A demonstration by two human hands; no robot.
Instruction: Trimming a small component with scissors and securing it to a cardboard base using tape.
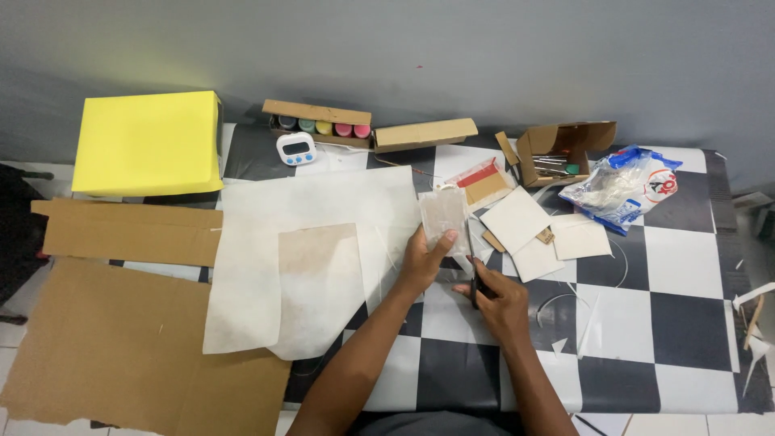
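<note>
My left hand [421, 260] holds up a small translucent paper piece [445, 215] by its lower edge, over the black-and-white checkered table [678, 258]. My right hand [497, 292] grips dark scissors [472, 278] just right of the left hand, the blades pointing up at the paper's lower right edge. A large white paper sheet [307, 210] lies to the left, with a brownish cardboard rectangle showing beneath thin paper [321, 262].
A yellow box [148, 142] stands at the back left, brown cardboard sheets [121, 339] at the left. At the back: a box of paint pots [321, 126], a small white timer [295, 149], an open tool box [561, 149], a plastic bag [623, 187], white card squares [517, 220].
</note>
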